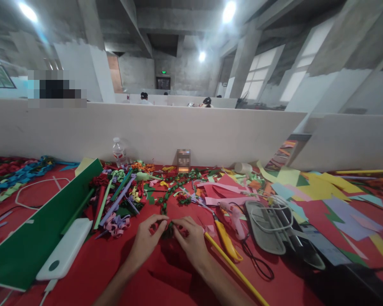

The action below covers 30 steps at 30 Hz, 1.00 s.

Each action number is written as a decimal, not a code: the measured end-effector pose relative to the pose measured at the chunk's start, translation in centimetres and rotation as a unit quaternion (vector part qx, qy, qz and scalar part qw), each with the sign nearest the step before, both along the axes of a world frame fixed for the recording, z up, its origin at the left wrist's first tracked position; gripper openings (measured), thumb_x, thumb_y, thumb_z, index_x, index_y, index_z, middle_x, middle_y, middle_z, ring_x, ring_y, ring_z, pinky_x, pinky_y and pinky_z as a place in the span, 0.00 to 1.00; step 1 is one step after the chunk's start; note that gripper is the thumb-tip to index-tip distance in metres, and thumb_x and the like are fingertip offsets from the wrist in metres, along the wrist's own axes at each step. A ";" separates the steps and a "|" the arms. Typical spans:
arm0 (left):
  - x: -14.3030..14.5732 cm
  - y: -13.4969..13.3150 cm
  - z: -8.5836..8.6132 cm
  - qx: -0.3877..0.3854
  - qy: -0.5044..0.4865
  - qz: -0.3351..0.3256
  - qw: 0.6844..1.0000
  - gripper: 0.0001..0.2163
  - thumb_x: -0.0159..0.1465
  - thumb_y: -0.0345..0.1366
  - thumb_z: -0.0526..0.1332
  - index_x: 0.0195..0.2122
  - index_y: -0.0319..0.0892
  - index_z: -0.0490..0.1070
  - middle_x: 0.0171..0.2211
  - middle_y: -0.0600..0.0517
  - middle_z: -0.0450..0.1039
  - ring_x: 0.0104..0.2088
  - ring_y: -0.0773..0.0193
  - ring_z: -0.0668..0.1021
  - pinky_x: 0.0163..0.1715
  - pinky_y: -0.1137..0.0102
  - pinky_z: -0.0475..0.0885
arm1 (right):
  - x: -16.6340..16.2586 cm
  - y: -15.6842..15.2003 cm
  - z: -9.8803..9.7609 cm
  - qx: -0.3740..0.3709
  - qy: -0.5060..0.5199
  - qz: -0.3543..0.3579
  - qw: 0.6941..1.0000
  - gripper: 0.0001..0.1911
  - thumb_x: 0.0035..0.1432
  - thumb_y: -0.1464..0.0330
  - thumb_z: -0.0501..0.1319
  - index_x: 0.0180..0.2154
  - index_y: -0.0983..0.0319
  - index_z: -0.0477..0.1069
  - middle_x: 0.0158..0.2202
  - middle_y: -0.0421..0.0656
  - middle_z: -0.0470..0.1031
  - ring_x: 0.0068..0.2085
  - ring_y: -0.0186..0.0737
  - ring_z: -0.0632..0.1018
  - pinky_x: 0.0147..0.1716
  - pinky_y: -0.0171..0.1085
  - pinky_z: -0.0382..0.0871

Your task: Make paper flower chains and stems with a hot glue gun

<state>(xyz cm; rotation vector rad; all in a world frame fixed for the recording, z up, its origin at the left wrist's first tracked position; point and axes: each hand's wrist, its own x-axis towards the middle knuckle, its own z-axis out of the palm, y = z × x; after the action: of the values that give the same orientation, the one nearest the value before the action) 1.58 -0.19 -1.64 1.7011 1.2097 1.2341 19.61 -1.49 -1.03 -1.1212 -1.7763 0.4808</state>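
Observation:
My left hand (149, 234) and my right hand (190, 239) face each other low over the red tabletop, fingertips almost meeting. Both pinch the near end of a dark green paper chain (166, 200). Its held end (168, 231) is partly covered by my fingers. From there the chain curves away from me and to the right. Right of my right hand lie a yellow rod (232, 265) and a yellow-handled cutter or scissors (226, 238). A pink glue gun (236, 220) rests just beyond.
A green board (47, 229) and a white power bank (65, 250) lie left. Rolled paper sticks (116, 204) are heaped beside them. A plastic bottle (118, 152) stands before the white partition (147, 127). To the right are a grey tray (264, 229), a phone (327, 246) and paper sheets (354, 216).

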 end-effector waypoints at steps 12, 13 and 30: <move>0.2 -0.3 0.0 0.036 0.041 -0.041 0.998 0.09 0.66 0.38 0.61 0.44 0.45 0.78 0.41 0.49 0.80 0.41 0.59 0.80 0.44 0.68 0.73 | 0.1 0.0 -0.1 0.000 0.006 0.000 1.000 0.07 0.60 0.76 0.63 0.37 0.60 0.77 0.34 0.43 0.79 0.37 0.43 0.78 0.37 0.36 0.69; 0.2 -0.3 -0.1 0.033 0.043 -0.039 0.998 0.10 0.66 0.38 0.61 0.45 0.46 0.78 0.41 0.49 0.80 0.41 0.60 0.80 0.44 0.68 0.73 | 0.1 0.0 -0.1 -0.002 0.009 0.002 1.000 0.07 0.60 0.76 0.63 0.37 0.60 0.78 0.34 0.43 0.80 0.37 0.43 0.78 0.37 0.36 0.69; 0.1 0.0 -0.4 0.018 0.036 -0.017 0.999 0.09 0.67 0.39 0.60 0.41 0.45 0.79 0.39 0.51 0.81 0.41 0.61 0.80 0.44 0.69 0.72 | 0.0 0.0 -0.5 -0.003 0.000 0.011 1.000 0.05 0.63 0.71 0.64 0.40 0.59 0.79 0.36 0.43 0.80 0.38 0.43 0.78 0.38 0.38 0.70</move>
<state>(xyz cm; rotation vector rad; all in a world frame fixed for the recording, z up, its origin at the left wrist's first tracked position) 1.68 -0.18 -2.00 1.7992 1.2011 1.1906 19.58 -1.46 -1.57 -1.1070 -1.7906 0.4993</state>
